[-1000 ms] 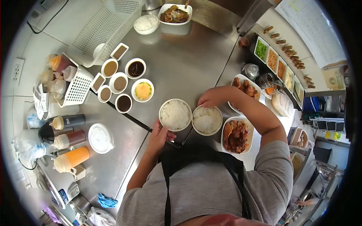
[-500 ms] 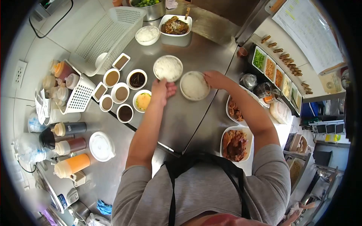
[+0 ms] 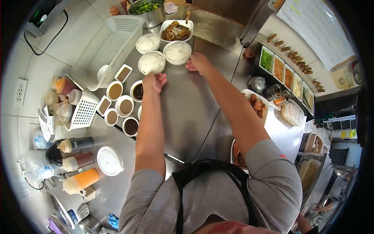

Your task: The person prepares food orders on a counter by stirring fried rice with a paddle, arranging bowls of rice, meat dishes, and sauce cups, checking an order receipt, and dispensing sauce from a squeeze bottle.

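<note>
Curling half-open, the left hand [image 3: 154, 82] touches the near bowl [image 3: 151, 63], the right hand [image 3: 198, 63] the right bowl [image 3: 177, 54], grips partly hidden, unclear.

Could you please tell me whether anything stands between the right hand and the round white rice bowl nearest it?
Nothing visible does: the right hand is at the near right side of the round white rice bowl.

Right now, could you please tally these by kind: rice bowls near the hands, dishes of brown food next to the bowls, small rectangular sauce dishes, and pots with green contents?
Rice bowls: 3
Dish of brown food: 1
Rectangular sauce dishes: 2
Pot with green contents: 1
Total: 7
</note>
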`<state>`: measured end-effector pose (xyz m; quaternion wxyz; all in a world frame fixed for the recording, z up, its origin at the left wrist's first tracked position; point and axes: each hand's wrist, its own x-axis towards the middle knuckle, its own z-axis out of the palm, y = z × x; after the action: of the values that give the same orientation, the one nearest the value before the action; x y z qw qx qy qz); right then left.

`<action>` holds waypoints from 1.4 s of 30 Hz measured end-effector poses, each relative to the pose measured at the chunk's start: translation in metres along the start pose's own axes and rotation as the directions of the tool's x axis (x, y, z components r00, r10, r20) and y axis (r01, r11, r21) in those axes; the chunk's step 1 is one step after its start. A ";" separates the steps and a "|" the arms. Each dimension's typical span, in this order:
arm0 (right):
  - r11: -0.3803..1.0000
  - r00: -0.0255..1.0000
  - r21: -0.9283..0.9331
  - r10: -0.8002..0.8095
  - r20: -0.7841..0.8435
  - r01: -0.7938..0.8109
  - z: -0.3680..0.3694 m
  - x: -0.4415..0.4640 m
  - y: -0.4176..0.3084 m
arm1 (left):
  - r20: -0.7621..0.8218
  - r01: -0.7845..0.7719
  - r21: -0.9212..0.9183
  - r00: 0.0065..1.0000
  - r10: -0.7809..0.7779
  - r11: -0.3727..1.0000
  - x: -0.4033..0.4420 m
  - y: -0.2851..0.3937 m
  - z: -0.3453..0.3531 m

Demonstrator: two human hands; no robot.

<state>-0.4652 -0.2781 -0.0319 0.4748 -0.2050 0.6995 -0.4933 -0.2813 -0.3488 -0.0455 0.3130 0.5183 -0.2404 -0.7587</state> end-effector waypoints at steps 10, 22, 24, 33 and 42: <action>0.942 0.941 -0.048 -0.326 0.096 0.331 -0.107 -0.120 -0.043 | 0.153 0.002 -0.107 0.988 0.014 0.994 -0.045 -0.034 0.006; 0.943 0.911 0.045 0.329 -0.247 -0.328 -0.265 -0.349 0.181 | 0.511 -0.007 0.735 0.663 -0.548 0.678 -0.158 -0.176 0.075; 0.956 0.959 0.091 0.283 -0.033 -0.279 -0.250 -0.372 0.200 | 0.541 -0.093 0.723 0.694 -0.476 0.685 -0.169 -0.196 0.089; 0.925 0.971 0.308 0.185 0.152 -0.224 -0.217 -0.393 0.207 | 0.458 -0.119 0.620 0.857 -0.236 0.775 -0.118 -0.161 0.100; 0.905 0.980 0.395 0.096 0.175 -0.160 -0.203 -0.375 0.207 | 0.356 -0.207 0.544 0.934 0.000 0.813 -0.008 -0.088 0.128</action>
<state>-0.4292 0.1947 -0.0292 0.5903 -0.0920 0.5551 -0.5788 -0.4193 -0.2771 -0.0565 0.1378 0.4353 -0.5359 -0.7102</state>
